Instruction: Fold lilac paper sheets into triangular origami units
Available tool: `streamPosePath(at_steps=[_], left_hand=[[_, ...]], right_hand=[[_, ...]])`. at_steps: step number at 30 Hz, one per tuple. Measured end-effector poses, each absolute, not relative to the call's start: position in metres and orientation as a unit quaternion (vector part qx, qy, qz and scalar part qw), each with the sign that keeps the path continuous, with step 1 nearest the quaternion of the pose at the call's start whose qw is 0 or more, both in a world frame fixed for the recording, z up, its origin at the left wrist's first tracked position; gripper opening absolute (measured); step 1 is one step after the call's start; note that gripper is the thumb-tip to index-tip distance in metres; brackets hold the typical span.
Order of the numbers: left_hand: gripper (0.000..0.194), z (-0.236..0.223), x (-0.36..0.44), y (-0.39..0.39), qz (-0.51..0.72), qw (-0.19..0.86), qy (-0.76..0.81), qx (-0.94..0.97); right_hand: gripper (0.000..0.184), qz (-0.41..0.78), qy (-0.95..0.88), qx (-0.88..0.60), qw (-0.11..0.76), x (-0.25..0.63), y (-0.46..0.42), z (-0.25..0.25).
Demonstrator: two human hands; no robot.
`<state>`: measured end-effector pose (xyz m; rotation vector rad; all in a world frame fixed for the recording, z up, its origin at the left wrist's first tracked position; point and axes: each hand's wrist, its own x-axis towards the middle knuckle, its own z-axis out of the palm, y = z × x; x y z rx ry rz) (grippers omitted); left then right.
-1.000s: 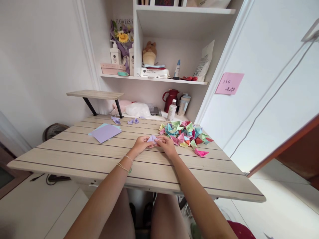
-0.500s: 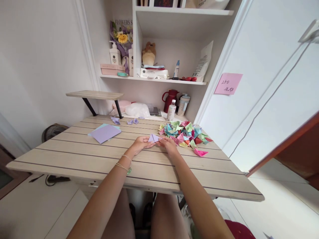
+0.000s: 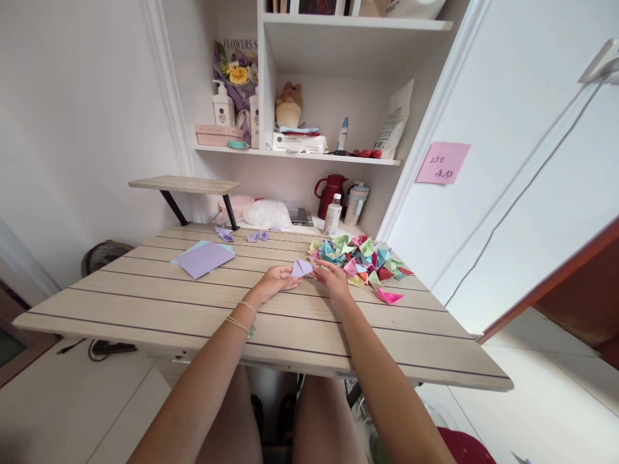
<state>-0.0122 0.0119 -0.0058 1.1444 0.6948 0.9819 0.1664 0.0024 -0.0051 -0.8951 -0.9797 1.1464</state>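
Between my two hands, a little above the table (image 3: 193, 309), is a small piece of folded purple paper (image 3: 302, 268), with a triangular flap facing me. My left hand (image 3: 277, 281) pinches its left lower edge. At the right edge, the fingers of my right hand (image 3: 331, 277) close on the paper. Just beyond my right hand lies a heap of folded paper boats (image 3: 358, 256) in many colours. One bright pink boat (image 3: 389, 296) sits apart, nearer to me. A stack of flat purple sheets (image 3: 206, 259) with pale blue under it rests to the left.
Small purple folded pieces (image 3: 258, 236) lie near the back edge. A raised wooden stand (image 3: 184, 184) overhangs the back left corner. Behind the boats stand a clear bottle (image 3: 333, 216), a red jug (image 3: 331, 195) and a pale cup (image 3: 356, 203), below the shelves (image 3: 300, 154).
The folded purple paper has moved slightly right along with my hands. My right hand has shifted right and its fingers are a little more extended; more of the paper shows.
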Motion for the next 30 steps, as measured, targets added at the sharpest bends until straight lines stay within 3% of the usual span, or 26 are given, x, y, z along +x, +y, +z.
streamPosePath(at_steps=[10,24,30], left_hand=[[0.035,-0.003,-0.011,0.009,0.437,0.663,0.33,0.51],[0.027,-0.001,-0.012,0.01,0.434,0.669,0.34,0.498],[0.018,0.0,-0.012,0.009,0.447,0.688,0.311,0.479]], right_hand=[[0.024,0.476,-0.492,-0.399,0.61,0.162,0.001,-0.003],[0.054,0.431,-0.536,-0.396,0.608,0.159,0.004,-0.006],[0.043,0.507,-0.555,-0.346,0.561,0.149,-0.002,-0.005]])
